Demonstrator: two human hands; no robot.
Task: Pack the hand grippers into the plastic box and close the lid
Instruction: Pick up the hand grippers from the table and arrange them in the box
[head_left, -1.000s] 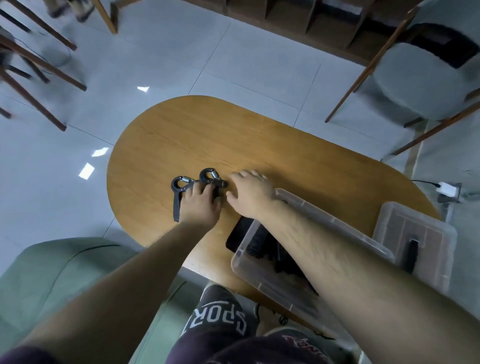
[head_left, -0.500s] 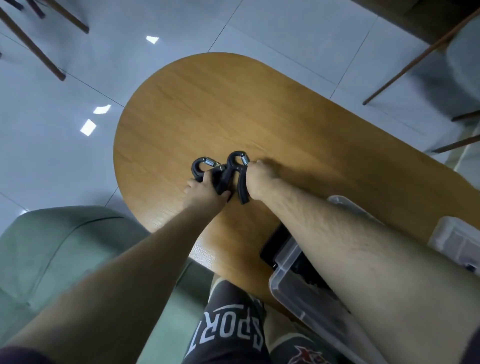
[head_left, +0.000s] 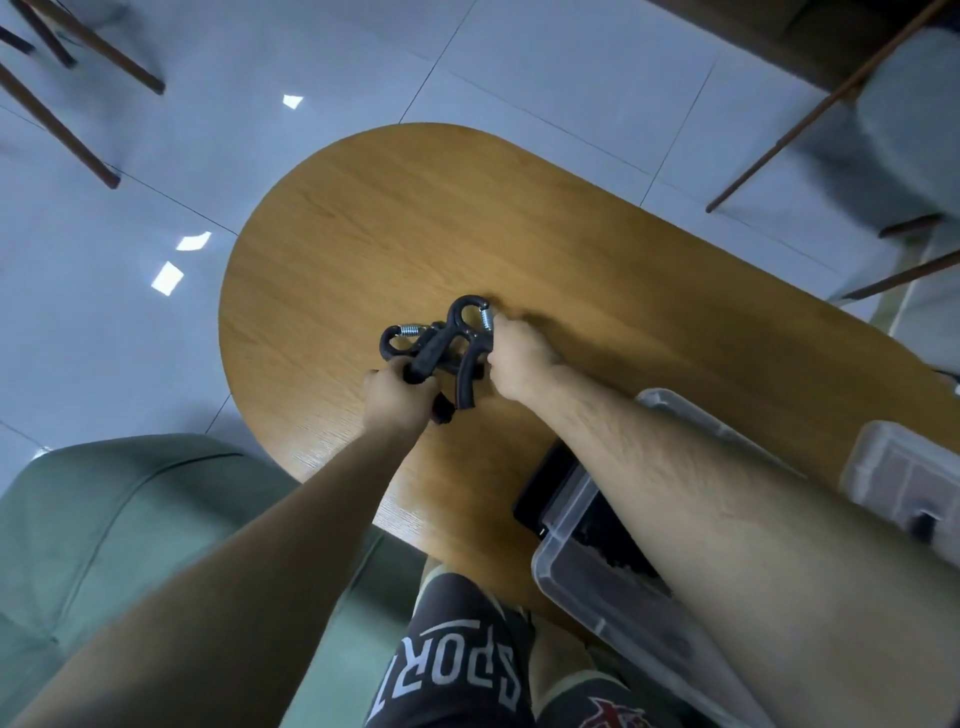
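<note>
Two black hand grippers with steel springs sit at the left end of the oval wooden table (head_left: 597, 249). My left hand (head_left: 397, 395) is closed around the handles of the left hand gripper (head_left: 410, 343). My right hand (head_left: 519, 358) grips the right hand gripper (head_left: 465, 338), whose loop points away from me. The two grippers overlap between my hands. The clear plastic box (head_left: 582, 566) stands open at the table's near edge under my right forearm, with dark items inside. Its clear lid (head_left: 904, 483) lies at the right edge.
A black flat object (head_left: 540, 488) lies beside the box's left corner. A green sofa (head_left: 119, 535) is at my left, my knees in printed shorts below. Chairs with wooden legs stand on the tiled floor at the far left and far right.
Both hands have closed on the hand grippers and lifted them together off the table. The camera view has shifted, so the table sits more to the right.
</note>
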